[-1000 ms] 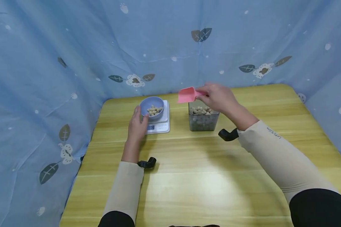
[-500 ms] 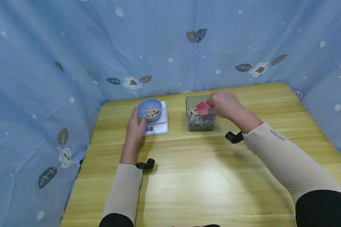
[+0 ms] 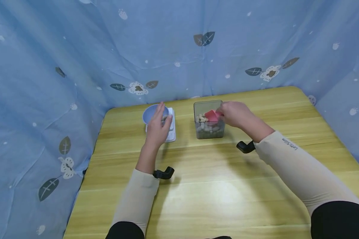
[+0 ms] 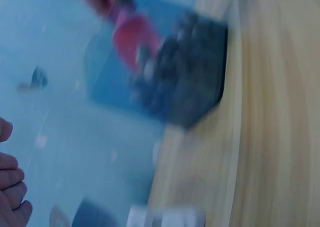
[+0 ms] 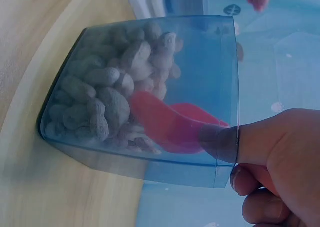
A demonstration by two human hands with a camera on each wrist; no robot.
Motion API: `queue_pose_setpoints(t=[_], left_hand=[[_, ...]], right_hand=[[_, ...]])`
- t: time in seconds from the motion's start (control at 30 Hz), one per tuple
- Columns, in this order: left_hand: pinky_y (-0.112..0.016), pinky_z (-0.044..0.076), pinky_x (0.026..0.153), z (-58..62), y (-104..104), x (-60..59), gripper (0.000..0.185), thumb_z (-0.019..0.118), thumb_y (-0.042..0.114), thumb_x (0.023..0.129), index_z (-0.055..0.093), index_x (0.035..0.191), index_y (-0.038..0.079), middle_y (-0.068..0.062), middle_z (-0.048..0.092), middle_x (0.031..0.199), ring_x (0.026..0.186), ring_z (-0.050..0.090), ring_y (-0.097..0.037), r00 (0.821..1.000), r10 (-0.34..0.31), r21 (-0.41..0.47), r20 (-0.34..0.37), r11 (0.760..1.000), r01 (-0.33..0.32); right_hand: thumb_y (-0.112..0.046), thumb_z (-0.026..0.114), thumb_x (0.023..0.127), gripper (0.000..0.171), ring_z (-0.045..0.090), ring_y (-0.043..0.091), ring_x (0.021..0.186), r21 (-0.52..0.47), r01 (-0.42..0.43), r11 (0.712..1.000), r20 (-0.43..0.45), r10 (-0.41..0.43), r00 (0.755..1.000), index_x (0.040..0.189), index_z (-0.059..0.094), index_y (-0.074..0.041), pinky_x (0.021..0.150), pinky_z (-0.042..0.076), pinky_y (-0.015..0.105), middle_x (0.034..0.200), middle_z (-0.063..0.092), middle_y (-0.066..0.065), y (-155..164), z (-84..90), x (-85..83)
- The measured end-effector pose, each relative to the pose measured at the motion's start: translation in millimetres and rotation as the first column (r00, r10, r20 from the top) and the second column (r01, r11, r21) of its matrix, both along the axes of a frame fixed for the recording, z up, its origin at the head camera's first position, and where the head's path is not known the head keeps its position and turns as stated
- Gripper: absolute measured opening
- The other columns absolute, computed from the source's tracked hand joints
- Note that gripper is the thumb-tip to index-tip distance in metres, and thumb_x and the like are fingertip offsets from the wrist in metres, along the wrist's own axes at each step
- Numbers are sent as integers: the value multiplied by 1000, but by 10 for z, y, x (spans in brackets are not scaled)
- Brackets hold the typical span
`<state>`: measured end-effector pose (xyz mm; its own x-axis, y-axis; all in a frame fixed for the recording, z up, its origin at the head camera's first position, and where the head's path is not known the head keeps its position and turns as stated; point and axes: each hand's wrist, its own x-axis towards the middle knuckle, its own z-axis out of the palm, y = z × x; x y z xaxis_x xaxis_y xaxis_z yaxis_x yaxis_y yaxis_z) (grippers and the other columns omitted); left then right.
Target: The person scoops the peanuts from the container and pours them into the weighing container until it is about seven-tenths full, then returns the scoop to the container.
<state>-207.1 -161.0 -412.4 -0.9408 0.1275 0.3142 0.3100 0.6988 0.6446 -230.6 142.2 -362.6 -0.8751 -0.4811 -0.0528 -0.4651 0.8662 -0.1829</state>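
Observation:
My right hand (image 3: 236, 114) grips the handle of a pink scoop (image 3: 210, 115). The scoop's blade dips into a clear grey plastic container (image 3: 207, 105), against unshelled peanuts (image 5: 117, 107), as the right wrist view shows up close. To the left, a blue-purple bowl (image 3: 149, 113) sits on a white kitchen scale (image 3: 172, 133). Raised in front of the bowl is my left hand (image 3: 156, 132), its fingers straight and holding nothing. It hides part of the bowl, most of the peanuts in it, and the scale's display. The left wrist view is blurred.
Everything stands on a wooden table (image 3: 215, 186), near its back edge. A blue patterned curtain (image 3: 173, 39) hangs behind and along the sides. A black wrist camera mount (image 3: 164, 173) sticks out from each forearm.
The scoop has gone from above the container down into the peanuts with my right hand. My left hand has left the bowl's side and moved right, across its front.

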Motion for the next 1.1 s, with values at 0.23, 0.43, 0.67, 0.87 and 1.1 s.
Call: queue_pose_setpoints(t=[0.23,0.43,0.67,0.87,1.1], left_hand=[[-41,24,122,-48,511,-2,60,42,42,104,27,157,18,6,19,164,150,22,-17,975,-180,-40,130,982,186],[-42,30,120,-134,699,-14,58,41,42,105,31,156,15,6,20,164,149,24,-18,962,-207,-113,178,967,229],[-41,32,119,-153,738,-19,58,40,43,105,34,154,13,2,23,164,148,28,-20,965,-215,-108,152,967,233],[-40,31,120,-142,734,-4,57,42,42,104,33,155,16,5,23,164,148,28,-18,965,-205,-100,163,970,223],[-40,31,119,-134,743,3,58,43,42,104,32,155,18,7,23,163,147,29,-19,964,-204,-80,170,972,220]], right_hand=[[-12,61,94,21,49,20,65,-9,-9,1000,-34,9,999,74,66,-12,56,39,32,76,58,5,-22,-35,10],[-7,61,94,20,46,19,63,-22,-42,999,-77,40,996,75,66,-13,54,36,31,75,56,3,-40,-42,23],[-14,63,96,18,50,19,64,-42,-51,998,-111,46,993,78,67,-14,54,41,32,79,59,4,-43,-65,7],[-21,64,97,14,54,20,69,-101,-9,995,-89,0,996,93,73,-12,58,46,35,85,62,5,-84,-105,-12],[-23,66,96,33,64,33,109,-191,44,981,-29,-50,998,125,69,-9,84,56,48,119,68,14,-83,-204,-56]])
